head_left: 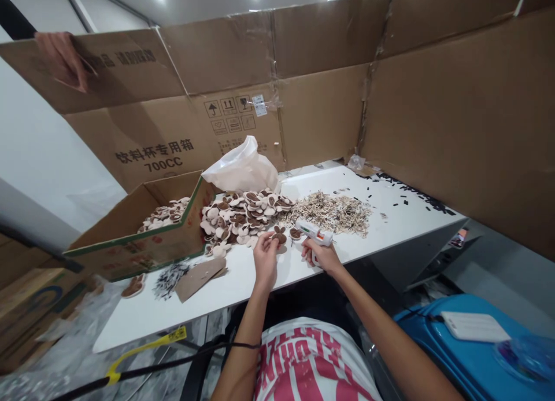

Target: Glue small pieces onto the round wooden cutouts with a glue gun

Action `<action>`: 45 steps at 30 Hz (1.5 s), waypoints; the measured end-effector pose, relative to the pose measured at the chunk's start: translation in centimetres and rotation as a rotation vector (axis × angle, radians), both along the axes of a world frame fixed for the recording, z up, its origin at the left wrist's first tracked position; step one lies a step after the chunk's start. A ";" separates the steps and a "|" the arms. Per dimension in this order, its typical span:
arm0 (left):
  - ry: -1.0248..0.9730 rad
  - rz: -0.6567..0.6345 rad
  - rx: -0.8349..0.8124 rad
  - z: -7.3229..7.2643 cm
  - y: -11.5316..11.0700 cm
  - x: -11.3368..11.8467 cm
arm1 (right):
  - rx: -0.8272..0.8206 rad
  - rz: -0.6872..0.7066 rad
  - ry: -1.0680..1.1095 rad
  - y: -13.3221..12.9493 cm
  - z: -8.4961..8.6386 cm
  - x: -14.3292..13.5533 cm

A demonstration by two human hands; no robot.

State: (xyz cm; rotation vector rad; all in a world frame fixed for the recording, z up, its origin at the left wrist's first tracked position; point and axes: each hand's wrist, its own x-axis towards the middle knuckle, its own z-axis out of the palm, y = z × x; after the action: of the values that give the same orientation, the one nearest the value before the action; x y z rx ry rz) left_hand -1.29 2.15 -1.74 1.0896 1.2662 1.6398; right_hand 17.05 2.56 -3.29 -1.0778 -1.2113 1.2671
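Fingers of the left hand (265, 256) pinch a brown felt cutout (280, 236) at their one o'clock. The right hand (321, 256) clasps a white glue gun (313, 232); a pale-rimmed felt piece (295, 234) lies on the desk (239, 278) at the cutout's three o'clock.

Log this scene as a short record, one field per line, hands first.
Left hand: holds a brown piece
Right hand: grips a glue gun
Table: felt pile, stick pile, black bits
Left of felt pile: open box
Behind felt pile: white bag, cardboard
Other person: hand over the cardboard's top edge
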 end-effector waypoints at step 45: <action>1.066 -0.392 0.456 3.7 8.4 10.6 | 0.215 -0.619 0.524 0.9 1.6 1.6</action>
State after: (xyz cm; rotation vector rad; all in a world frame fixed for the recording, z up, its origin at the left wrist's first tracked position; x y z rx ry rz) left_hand 9.26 10.52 1.96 2.5137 1.1427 1.0312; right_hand 18.63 3.46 -1.65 -0.7995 -0.5343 0.8311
